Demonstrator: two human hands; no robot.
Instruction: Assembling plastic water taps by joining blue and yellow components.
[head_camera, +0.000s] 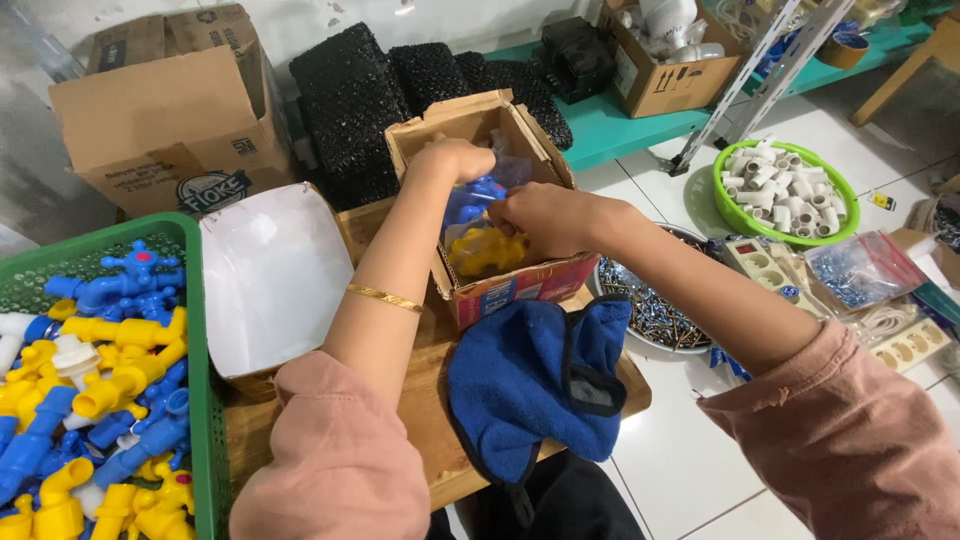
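both hands reach into the small open cardboard box (480, 135) on the wooden counter (420, 400), left hand (455, 158) and right hand (545, 215) closed on a clear plastic bag of blue and yellow taps (478, 225), which may tear if snagged on the flaps.

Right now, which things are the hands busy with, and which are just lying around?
In use:
left hand
right hand
small cardboard box
clear bag of blue and yellow taps

Lying about:
blue cloth
green crate of taps
green bowl of white fittings
large cardboard box
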